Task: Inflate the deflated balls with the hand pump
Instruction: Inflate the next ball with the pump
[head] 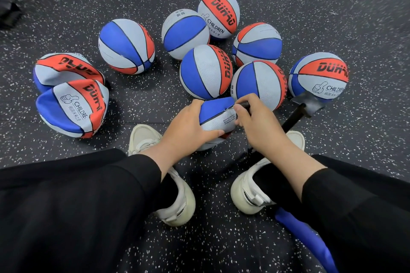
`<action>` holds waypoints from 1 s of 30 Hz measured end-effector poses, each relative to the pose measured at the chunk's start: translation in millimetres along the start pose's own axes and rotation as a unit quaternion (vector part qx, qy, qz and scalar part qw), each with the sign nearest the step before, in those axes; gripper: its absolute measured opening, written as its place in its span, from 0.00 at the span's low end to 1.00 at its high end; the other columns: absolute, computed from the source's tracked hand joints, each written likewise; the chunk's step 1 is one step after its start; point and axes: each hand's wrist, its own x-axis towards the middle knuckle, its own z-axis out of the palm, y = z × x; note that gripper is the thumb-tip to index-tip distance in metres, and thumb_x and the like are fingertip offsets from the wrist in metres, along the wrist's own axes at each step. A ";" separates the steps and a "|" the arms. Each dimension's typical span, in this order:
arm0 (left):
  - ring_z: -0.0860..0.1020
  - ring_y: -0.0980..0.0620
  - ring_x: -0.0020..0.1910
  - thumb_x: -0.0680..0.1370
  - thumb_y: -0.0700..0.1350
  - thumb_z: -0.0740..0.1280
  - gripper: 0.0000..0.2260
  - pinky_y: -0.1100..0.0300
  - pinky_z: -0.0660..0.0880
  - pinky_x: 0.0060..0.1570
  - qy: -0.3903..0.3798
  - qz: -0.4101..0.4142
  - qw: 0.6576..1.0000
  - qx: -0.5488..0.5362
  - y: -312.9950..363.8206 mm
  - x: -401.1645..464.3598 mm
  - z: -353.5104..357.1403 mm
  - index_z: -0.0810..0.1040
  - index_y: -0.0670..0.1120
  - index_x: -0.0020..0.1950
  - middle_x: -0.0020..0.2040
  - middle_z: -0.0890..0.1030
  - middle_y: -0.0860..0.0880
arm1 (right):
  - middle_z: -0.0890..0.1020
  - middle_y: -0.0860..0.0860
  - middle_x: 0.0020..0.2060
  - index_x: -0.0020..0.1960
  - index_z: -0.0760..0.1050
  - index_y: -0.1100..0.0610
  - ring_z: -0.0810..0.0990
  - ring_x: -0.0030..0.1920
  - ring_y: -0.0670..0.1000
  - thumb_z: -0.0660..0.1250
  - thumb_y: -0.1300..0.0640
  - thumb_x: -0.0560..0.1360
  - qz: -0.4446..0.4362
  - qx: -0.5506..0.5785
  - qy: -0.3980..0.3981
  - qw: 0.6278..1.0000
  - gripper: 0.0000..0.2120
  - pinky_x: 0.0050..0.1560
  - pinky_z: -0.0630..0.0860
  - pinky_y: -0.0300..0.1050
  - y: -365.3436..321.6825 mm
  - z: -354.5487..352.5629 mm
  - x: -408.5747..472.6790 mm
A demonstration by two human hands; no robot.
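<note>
A flattened blue, grey and red ball (218, 114) rests on the floor between my feet. My left hand (188, 126) grips its left side, thumb underneath. My right hand (257, 122) pinches the black nozzle end of the hand pump against the ball's seam. The pump's black shaft (292, 118) runs up and right from my hand to its grey T-handle (307, 102). Two more deflated balls (71, 107) lie stacked at the left. Several round, inflated balls (205, 71) cluster just beyond my hands.
The floor is dark speckled rubber matting (144, 104). My white shoes (175, 197) sit on either side of the held ball. A blue fabric item (304, 232) lies by my right leg. A dark object (8, 13) sits at the far left edge.
</note>
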 end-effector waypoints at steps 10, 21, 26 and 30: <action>0.73 0.51 0.57 0.69 0.58 0.80 0.34 0.66 0.58 0.48 0.017 0.058 0.997 0.058 5.0 -2.0 0.0 0.72 0.48 0.69 0.52 0.72 0.56 | 0.80 0.54 0.43 0.59 0.69 0.57 0.75 0.44 0.57 0.55 0.49 0.85 -0.040 -0.220 -0.051 0.973 0.12 0.41 0.69 0.51 -13.6 2.7 0.9; 0.77 0.45 0.54 0.69 0.60 0.76 0.29 0.49 0.71 0.57 0.034 0.082 0.989 0.118 2.3 6.2 8.5 0.75 0.44 0.62 0.53 0.80 0.48 | 0.77 0.52 0.42 0.65 0.65 0.57 0.79 0.49 0.60 0.53 0.50 0.85 -0.016 -0.176 -0.056 0.983 0.14 0.42 0.65 0.49 -12.3 7.9 -5.7; 0.77 0.45 0.52 0.70 0.62 0.76 0.29 0.50 0.72 0.55 0.078 0.086 0.985 0.131 15.0 13.6 4.1 0.74 0.45 0.62 0.53 0.80 0.48 | 0.77 0.50 0.45 0.67 0.69 0.55 0.74 0.47 0.55 0.59 0.51 0.84 0.000 -0.065 0.061 0.996 0.14 0.44 0.63 0.45 -12.6 -1.3 -4.1; 0.77 0.44 0.56 0.70 0.63 0.75 0.30 0.48 0.71 0.59 0.082 0.099 0.981 0.147 11.4 15.5 1.7 0.75 0.45 0.63 0.56 0.80 0.47 | 0.79 0.53 0.43 0.61 0.75 0.56 0.73 0.44 0.53 0.61 0.52 0.83 -0.015 -0.096 0.072 0.993 0.11 0.40 0.60 0.45 -10.8 -3.4 -3.4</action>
